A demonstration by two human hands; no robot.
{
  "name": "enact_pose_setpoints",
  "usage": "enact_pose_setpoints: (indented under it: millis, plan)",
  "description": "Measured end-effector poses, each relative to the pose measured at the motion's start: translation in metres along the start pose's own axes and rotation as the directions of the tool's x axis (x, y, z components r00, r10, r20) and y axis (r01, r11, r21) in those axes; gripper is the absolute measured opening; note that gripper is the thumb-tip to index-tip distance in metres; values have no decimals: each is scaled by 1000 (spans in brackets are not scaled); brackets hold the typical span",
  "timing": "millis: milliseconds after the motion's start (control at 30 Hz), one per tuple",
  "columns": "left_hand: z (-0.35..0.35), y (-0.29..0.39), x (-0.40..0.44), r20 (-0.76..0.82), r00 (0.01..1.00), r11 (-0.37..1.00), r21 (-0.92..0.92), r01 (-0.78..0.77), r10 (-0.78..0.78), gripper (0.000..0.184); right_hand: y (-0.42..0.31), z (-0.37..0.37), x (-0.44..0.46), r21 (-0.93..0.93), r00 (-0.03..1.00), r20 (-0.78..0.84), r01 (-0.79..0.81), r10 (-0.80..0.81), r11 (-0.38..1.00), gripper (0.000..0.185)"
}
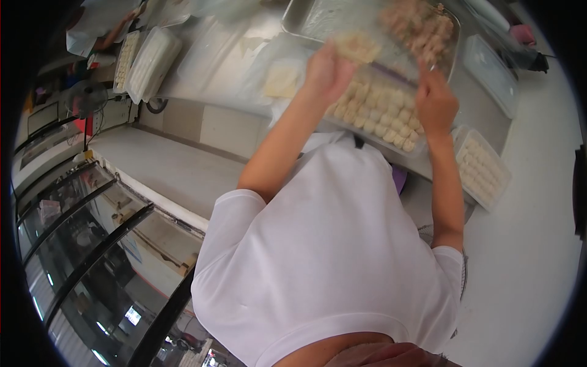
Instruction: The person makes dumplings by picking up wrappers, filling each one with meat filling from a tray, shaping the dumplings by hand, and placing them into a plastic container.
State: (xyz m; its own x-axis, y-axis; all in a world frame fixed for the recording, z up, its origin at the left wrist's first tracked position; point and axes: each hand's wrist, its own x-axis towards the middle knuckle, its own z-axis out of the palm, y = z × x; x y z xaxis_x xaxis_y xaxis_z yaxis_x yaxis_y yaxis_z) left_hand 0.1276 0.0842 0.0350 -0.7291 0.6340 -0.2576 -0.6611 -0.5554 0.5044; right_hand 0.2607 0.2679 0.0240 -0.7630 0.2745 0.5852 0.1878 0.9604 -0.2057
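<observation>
My left hand (329, 73) is closed on the edge of a pale dumpling wrapper (359, 48), which is blurred by motion. My right hand (436, 103) is closed around a thin utensil (433, 68) whose far end is hard to make out; it reaches toward the minced filling (422, 30). That filling lies heaped at the right of a metal tray (299, 27). Just below both hands, rows of round dumplings (380, 113) fill a clear plastic box. A stack of square wrappers (282, 79) rests on plastic sheeting left of my left hand.
Another box of dumplings (483, 168) stands at the right edge of the table, below a clear lid (491, 74). At the far left are stacked lids (153, 64) and a further box of dumplings (126, 61). Another person's arm (114, 37) shows beyond, near a fan (85, 98).
</observation>
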Motion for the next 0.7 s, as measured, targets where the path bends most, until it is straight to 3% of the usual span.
enact_pose_setpoints:
  millis: [33,100,233,300,433,500,600,700]
  plan:
    - [1,0,0,-11,1000,1000,-1,-1,1,49,0,-2,2,1,1000,-1,2,-2,1000,41]
    - [1,1,0,-9,1000,1000,7,-17,17,49,-2,-9,2,178,1000,0,25,-25,984,40]
    - [2,1,0,-28,1000,1000,-11,-12,12,48,-5,-11,-6,182,996,26,81,-87,980,38]
    - [0,-3,2,-14,1000,1000,-20,-3,3,48,4,-3,-9,32,998,42,45,-46,998,37]
    - [0,-6,1,-53,998,997,-67,-29,25,53,-1,-10,-3,101,997,-29,-62,65,993,31]
    - [2,-6,1,-70,997,997,-73,-31,26,54,-10,-22,0,327,991,54,-131,120,936,25]
    - [-3,-9,6,-37,999,994,-108,-16,12,51,-21,-26,-5,459,972,192,-212,136,863,24]
    - [-6,-20,18,11,1000,995,-94,-17,18,49,-20,-7,-25,381,964,253,-177,81,907,26]
